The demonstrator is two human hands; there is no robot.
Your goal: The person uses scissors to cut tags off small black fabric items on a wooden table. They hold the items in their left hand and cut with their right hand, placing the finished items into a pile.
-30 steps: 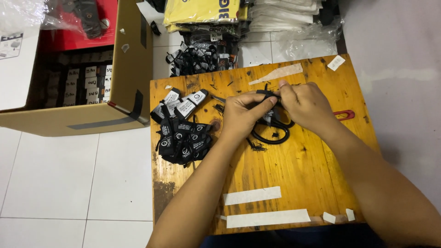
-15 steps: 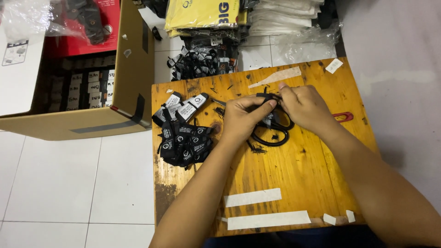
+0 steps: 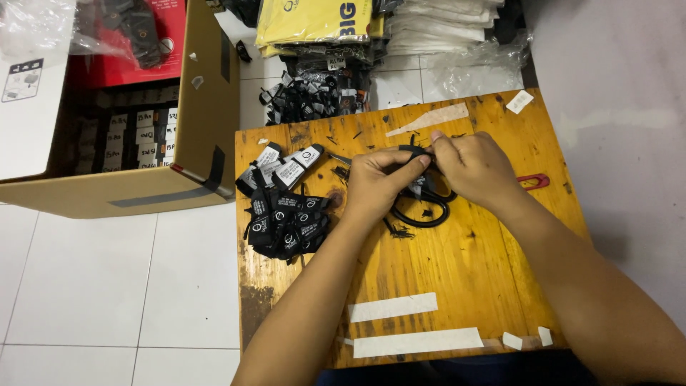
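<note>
On the small wooden table point(image 3: 457, 286), near its far half, my two hands met over a small black strap piece point(image 3: 414, 151). My left hand point(image 3: 375, 187) had its thumb and forefinger pressed together on the near end of that piece; my right hand point(image 3: 475, 168) pinched the far end from above, fingertips closed on it. Holding it at both ends kept it taut and raised off the board, presumably so that it could be worked between the fingers without slipping; what exactly the fingertips were doing to it was too small for me to tell.

Directly beneath the hands lay black-handled scissors point(image 3: 421, 207), their loops toward me, close enough to be picked up without shifting either forearm. Tiny black offcuts point(image 3: 400, 230) were scattered on the wood just beside the loops, which suggests that trimming happened at this spot. A red-handled tool point(image 3: 532, 181) lay partly hidden behind my right wrist.

To the left of my left hand sat a loose pile of black labelled tags point(image 3: 286, 214), touching one another and near the table's left edge, within easy reach of that hand. Strips of pale tape point(image 3: 418, 342) were stuck flat along the near edge.

On the tiled floor point(image 3: 107, 286), just beside the table, stood an open cardboard box point(image 3: 143, 189) holding rows of marked packets. Beyond the table's far edge lay another heap of black tags point(image 3: 311, 96) and folded yellow packages point(image 3: 314, 21).
</note>
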